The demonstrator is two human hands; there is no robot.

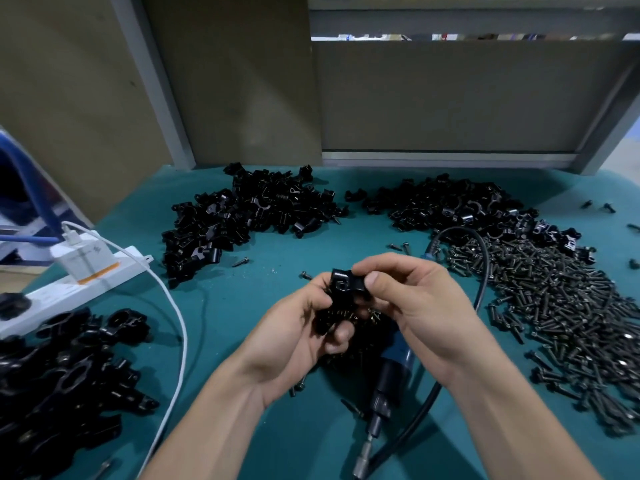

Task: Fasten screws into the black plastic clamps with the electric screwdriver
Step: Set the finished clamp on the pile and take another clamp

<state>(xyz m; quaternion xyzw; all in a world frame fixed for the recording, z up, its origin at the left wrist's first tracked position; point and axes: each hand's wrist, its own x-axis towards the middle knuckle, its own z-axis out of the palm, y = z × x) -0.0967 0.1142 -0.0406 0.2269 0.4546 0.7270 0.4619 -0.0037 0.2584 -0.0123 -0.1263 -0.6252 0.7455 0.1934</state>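
Note:
Both hands meet over the middle of the teal table. My left hand [304,327] cups several dark screws in its palm and steadies a black plastic clamp [344,284] from the left. My right hand [412,299] pinches the same clamp from the right with thumb and fingers. The electric screwdriver [389,379] lies on the table under my right wrist, bit pointing toward me, its black cable [481,271] looping back. A big heap of loose screws [561,306] spreads on the right.
Piles of black clamps lie at the back centre [249,213], back right [450,206] and near left [59,372]. A white power strip [45,296] with a charger and white cable [176,327] sits left. Stray screws dot the table. A grey panel [450,98] stands behind.

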